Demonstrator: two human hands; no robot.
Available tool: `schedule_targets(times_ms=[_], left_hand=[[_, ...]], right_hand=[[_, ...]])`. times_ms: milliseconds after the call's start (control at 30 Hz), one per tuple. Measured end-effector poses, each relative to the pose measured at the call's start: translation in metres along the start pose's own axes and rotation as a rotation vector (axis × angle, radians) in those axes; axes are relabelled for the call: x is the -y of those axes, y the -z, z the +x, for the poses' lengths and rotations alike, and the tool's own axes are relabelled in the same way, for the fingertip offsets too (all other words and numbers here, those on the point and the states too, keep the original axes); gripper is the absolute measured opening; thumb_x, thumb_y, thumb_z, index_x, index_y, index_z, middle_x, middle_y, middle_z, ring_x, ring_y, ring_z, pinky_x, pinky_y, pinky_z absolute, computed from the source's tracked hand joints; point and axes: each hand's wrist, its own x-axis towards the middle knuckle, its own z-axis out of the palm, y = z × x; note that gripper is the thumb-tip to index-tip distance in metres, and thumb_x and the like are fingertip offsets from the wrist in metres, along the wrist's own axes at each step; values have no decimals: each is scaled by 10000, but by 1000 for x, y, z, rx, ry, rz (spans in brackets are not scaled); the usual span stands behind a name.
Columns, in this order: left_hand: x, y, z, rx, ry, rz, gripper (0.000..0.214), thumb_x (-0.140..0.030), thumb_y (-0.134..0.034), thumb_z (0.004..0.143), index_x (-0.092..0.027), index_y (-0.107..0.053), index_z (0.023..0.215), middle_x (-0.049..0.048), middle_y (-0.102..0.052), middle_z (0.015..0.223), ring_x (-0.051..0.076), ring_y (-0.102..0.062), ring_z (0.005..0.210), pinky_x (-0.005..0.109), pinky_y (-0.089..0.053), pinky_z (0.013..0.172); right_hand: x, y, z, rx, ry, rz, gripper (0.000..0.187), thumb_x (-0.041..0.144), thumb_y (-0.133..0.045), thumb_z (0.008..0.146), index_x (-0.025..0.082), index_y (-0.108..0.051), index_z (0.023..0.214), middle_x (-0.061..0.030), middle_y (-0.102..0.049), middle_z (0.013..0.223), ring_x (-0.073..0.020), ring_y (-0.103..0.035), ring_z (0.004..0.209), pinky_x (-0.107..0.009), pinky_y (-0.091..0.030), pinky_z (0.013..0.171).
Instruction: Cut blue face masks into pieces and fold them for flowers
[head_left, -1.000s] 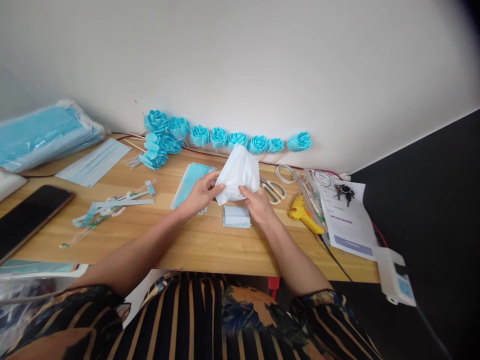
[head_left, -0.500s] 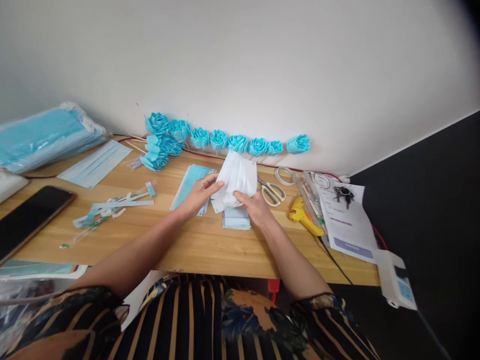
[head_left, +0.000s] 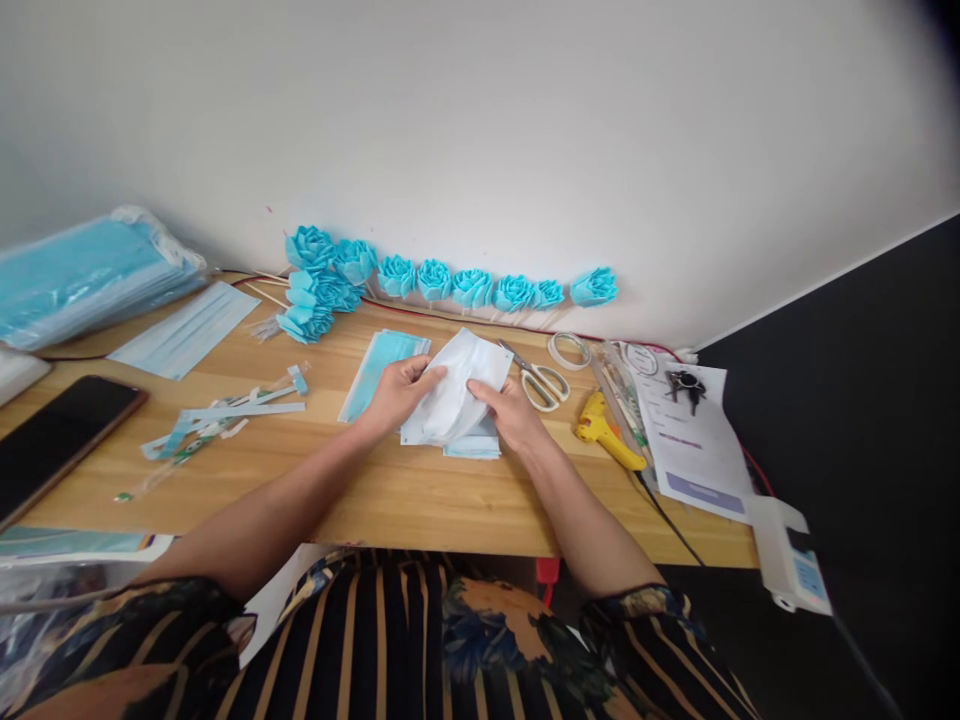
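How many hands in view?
2: bare left hand, gripping the left side of a creased, thin white sheet; bare right hand, gripping its right side. No others show.

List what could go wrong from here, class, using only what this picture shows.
The white sheet, held by the left hand and right hand, could crease or tear if pulled unevenly. It partly hides the small folded stack, which a careless sweep might scatter. The scissors lie near the right hand, so their blades might nick it.

Blue flowers [head_left: 435,280]: at least ten. Held white sheets [head_left: 457,390]: count unclear. Phone [head_left: 67,440]: one. Glue gun [head_left: 606,430]: one. Scissors [head_left: 530,371]: one.
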Motion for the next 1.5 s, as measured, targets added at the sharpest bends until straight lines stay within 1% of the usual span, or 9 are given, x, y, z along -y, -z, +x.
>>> schedule_targets(times_ms=[100, 367, 567, 767, 1033, 1233, 1300, 1400, 1500], left_hand=[[1, 3, 2, -56, 43, -88, 441, -559, -803, 698, -177, -590, 750, -30, -555, 641, 106, -469, 551, 225, -346, 498], [-5, 2, 1, 42, 4, -102, 453, -523, -859, 657, -161, -686, 866, 18, -690, 806, 168, -609, 738, 261, -481, 674], [-3, 2, -2, 48, 10, 51, 397, -535, -784, 716, -159, -661, 736, 1, -605, 656, 149, -529, 613, 255, -401, 564], [-4, -3, -3, 81, 48, 49, 445, -579, -796, 678, -153, -682, 736, -2, -605, 655, 121, -497, 583, 237, -379, 526], [-5, 2, -3, 90, 142, -90, 503, -613, -840, 649, -154, -676, 772, 6, -623, 676, 113, -522, 567, 233, -389, 522], [-3, 1, -3, 138, 143, -20, 438, -565, -809, 697, -153, -674, 754, 10, -622, 666, 112, -516, 548, 232, -356, 497], [-3, 0, -5, 176, 127, 23, 412, -546, -787, 725, -152, -667, 740, 7, -610, 656, 105, -501, 540, 227, -338, 487], [-6, 0, -6, 232, 98, 79, 392, -517, -779, 738, -152, -642, 693, -12, -568, 617, 89, -461, 525, 220, -304, 477], [-8, 5, -3, 313, 104, 91, 363, -483, -813, 698, -143, -712, 779, -9, -621, 661, 102, -505, 563, 227, -352, 517]], right_hand=[[1, 2, 1, 22, -9, 4, 424, 515, -929, 568, 183, -786, 789, -37, -794, 769, -236, -727, 756, -356, -563, 760], [1, -3, -6, 120, -34, 10, 394, 465, -908, 644, 193, -805, 911, -45, -812, 853, -235, -742, 787, -352, -570, 795], [-1, -1, -3, 108, -54, 8, 540, 666, -798, 700, 168, -784, 909, -66, -796, 831, -236, -726, 776, -327, -540, 721], [0, 1, -3, 20, 14, -26, 364, 479, -898, 657, 187, -743, 810, -4, -750, 730, -156, -624, 617, -274, -457, 604], [0, 2, -2, 36, 21, -6, 354, 506, -855, 713, 192, -774, 854, -14, -750, 732, -169, -634, 633, -288, -484, 636], [25, 13, -6, 12, 194, -208, 420, 606, -688, 855, 260, -802, 1064, -28, -790, 970, -205, -706, 926, -299, -519, 810], [29, 12, -9, 29, 253, -330, 389, 563, -722, 837, 263, -802, 1072, -25, -789, 986, -207, -702, 943, -302, -515, 817], [26, 8, -10, 58, 349, -506, 271, 452, -797, 767, 226, -805, 915, -3, -760, 842, -181, -664, 793, -291, -491, 736], [21, 8, -5, -118, 428, -488, 230, 426, -761, 782, 200, -733, 750, 38, -637, 653, -121, -529, 610, -259, -410, 601]])
